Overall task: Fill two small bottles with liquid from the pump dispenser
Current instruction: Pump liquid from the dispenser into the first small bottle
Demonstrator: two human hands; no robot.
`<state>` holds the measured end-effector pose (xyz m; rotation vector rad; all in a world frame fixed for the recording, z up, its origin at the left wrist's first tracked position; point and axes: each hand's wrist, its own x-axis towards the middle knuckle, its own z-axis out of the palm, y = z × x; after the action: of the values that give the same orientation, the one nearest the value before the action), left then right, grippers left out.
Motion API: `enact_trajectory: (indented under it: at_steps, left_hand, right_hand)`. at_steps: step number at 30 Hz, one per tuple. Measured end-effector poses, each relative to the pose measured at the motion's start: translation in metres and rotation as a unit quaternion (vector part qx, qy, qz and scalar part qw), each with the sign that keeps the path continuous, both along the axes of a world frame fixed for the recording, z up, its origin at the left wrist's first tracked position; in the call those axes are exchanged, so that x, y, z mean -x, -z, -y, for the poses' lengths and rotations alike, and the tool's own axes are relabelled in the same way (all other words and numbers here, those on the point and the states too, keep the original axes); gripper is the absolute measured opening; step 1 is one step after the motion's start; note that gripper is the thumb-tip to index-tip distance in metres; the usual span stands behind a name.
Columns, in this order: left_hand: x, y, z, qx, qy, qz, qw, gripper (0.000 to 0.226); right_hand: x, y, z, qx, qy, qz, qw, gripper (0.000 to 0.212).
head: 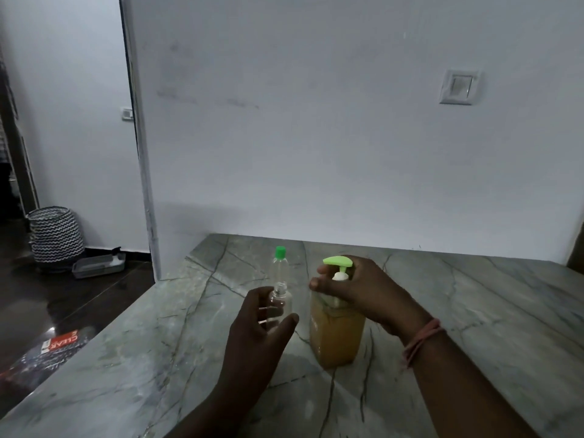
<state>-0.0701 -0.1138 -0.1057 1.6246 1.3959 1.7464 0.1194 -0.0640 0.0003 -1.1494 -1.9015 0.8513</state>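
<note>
The left hand [262, 324] is holding an uncapped clear small bottle [279, 303] upright, fingers curled around it, just beside the pump dispenser [336, 330] of amber liquid on the marble counter [474, 311]. The right hand [363, 289] is gripping the dispenser's neck under the green pump head [337, 261]. A second, green-capped bottle [280, 263] is standing behind (apparently empty). Filling the first bottle looks about to begin; next, its mouth needs bringing under the nozzle.

— What is the person wearing on the arms?

— Nothing by way of sleeves: both forearms are bare right down to the bottom edge of the view.

— Any jewellery?

— On the right wrist [422, 343] sits a band of thin pinkish-orange threads, wound round several times. The left hand [257, 330] and its wrist carry nothing. No rings show on the fingers [292, 319].
</note>
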Motion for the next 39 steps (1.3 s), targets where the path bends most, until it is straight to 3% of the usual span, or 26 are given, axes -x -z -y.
enact_trajectory:
  at_steps: [3, 6, 9, 16, 20, 25, 39]
  left_hand:
    - [-0.003, -0.013, -0.002, -0.022, 0.061, -0.031, 0.997, 0.038]
    - [-0.006, -0.026, -0.012, -0.030, 0.096, -0.060, 0.993, 0.044]
    - [-0.004, -0.027, -0.023, -0.033, 0.110, -0.042, 0.992, 0.053]
    - [0.003, -0.015, -0.036, -0.030, 0.195, 0.017, 0.980, 0.070]
    - [0.004, -0.018, -0.035, -0.055, 0.235, 0.082, 0.967, 0.051]
    - [0.002, -0.023, -0.035, -0.075, 0.229, 0.066, 0.968, 0.037]
    - [0.001, -0.026, -0.039, -0.083, 0.204, 0.093, 0.971, 0.036]
  right_hand:
    - [-0.010, -0.024, -0.006, 0.069, -0.042, 0.020, 0.997, 0.077]
    - [-0.001, -0.049, -0.017, 0.133, 0.059, -0.024, 0.989, 0.093]
    - [0.016, -0.059, -0.030, 0.198, 0.111, 0.025, 0.974, 0.100]
    - [0.045, -0.055, -0.053, 0.163, 0.158, 0.141, 0.964, 0.077]
    - [0.043, -0.052, -0.053, 0.196, 0.164, 0.138, 0.957, 0.069]
    - [0.047, -0.052, -0.054, 0.172, 0.153, 0.191, 0.954, 0.072]
    - [0.048, -0.044, -0.055, 0.102, 0.159, 0.283, 0.940, 0.064]
